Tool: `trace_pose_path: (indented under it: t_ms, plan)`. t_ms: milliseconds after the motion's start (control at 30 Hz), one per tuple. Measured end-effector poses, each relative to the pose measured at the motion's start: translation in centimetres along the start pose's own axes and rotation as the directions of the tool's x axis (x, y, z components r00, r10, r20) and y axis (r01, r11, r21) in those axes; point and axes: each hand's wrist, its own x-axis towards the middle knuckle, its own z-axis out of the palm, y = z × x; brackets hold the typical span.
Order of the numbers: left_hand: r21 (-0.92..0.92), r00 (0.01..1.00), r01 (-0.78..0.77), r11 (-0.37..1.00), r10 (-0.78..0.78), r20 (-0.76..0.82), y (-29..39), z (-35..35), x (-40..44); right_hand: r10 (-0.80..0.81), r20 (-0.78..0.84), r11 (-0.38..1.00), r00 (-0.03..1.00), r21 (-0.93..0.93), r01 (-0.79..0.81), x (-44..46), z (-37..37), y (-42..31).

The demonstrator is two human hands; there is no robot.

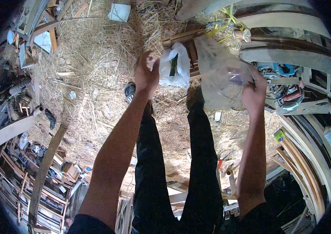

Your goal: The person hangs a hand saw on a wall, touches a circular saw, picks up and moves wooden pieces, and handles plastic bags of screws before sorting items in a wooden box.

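Observation:
My left hand [147,74] is closed at the left edge of a white plastic bag [180,80], its fingertips pinching the thin film. A dark green, narrow piece [173,65] shows in the middle of that bag; I cannot tell what it is. My right hand [254,91] is wrapped round the crumpled right side of a clear plastic bag [216,87], which hangs spread out to its left. Behind both bags, a brown wooden frame [192,54] with slats is partly hidden.
Straw and wood shavings [91,74] cover the ground. Long planks [306,156] line the right side, near a blue container [284,69] with tools and cables. Yellow strapping [231,17] lies at the top beside a spool [245,35]. Wood scraps [69,171] crowd the lower left.

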Motion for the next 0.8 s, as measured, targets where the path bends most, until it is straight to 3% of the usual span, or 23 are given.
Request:
trace_pose_path:
  t_ms: [67, 133, 200, 233, 333, 400, 433, 467, 600, 633, 700, 767, 800]
  plan:
    - [0.299, 0.896, -0.442, 0.846, 0.4, 0.193, 2.0, -0.9, 0.4, 0.009, 0.043, 1.0, 0.999, 0.011, -0.009, 0.8, 0.1, -2.3]
    - [0.345, 0.881, -0.462, 0.817, 0.377, 0.286, 4.4, -1.6, 0.4, 0.017, 0.084, 0.999, 0.996, 0.026, -0.019, 1.6, 0.0, -3.7]
    - [0.176, 0.727, -0.633, 0.754, 0.502, 0.469, 7.0, -2.3, 0.5, -0.009, 0.135, 0.995, 0.991, 0.097, -0.004, 2.5, -0.3, -4.5]
    - [0.202, 0.712, -0.642, 0.739, 0.478, 0.514, 7.4, -2.4, 0.8, -0.019, 0.149, 0.993, 0.989, 0.122, 0.001, 2.9, -0.4, -4.9]
    - [0.11, 0.615, -0.732, 0.672, 0.582, 0.532, 9.5, -2.4, 1.5, 0.0, 0.271, 0.992, 0.963, 0.123, -0.035, 3.6, -0.4, -6.4]
    - [0.076, 0.592, -0.741, 0.667, 0.597, 0.541, 10.3, -2.3, 2.0, -0.307, 0.25, 0.95, 0.918, 0.137, 0.28, 3.8, 0.0, -6.5]
    - [0.078, 0.553, -0.768, 0.636, 0.596, 0.582, 10.7, -2.6, 2.2, -0.31, 0.247, 0.949, 0.918, 0.139, 0.283, 4.0, 0.1, -6.6]
    - [0.079, 0.513, -0.793, 0.605, 0.592, 0.621, 11.0, -2.8, 2.3, -0.186, 0.276, 0.975, 0.943, 0.172, 0.142, 4.3, 0.2, -6.6]
    - [0.025, 0.532, -0.776, 0.631, 0.633, 0.562, 9.5, -2.3, 2.7, 0.056, 0.332, 0.967, 0.941, 0.216, -0.134, 4.0, -0.2, -9.5]
    - [-0.016, 0.551, -0.747, 0.664, 0.633, 0.544, 9.4, -2.1, 2.6, 0.057, 0.331, 0.967, 0.942, 0.218, -0.135, 3.8, -0.1, -9.4]
    - [-0.056, 0.572, -0.716, 0.696, 0.631, 0.525, 9.1, -1.6, 2.2, 0.161, 0.284, 0.891, 0.945, 0.37, -0.263, 3.4, 0.2, -8.8]
    - [0.019, 0.785, -0.471, 0.882, 0.41, 0.464, 9.0, -0.9, 1.6, 0.117, 0.262, 0.885, 0.958, 0.41, -0.22, 3.5, -0.3, -8.0]
    - [0.016, 0.787, -0.469, 0.883, 0.409, 0.462, 9.7, -1.1, 1.4, 0.073, 0.234, 0.876, 0.969, 0.449, -0.174, 3.6, -0.5, -7.6]
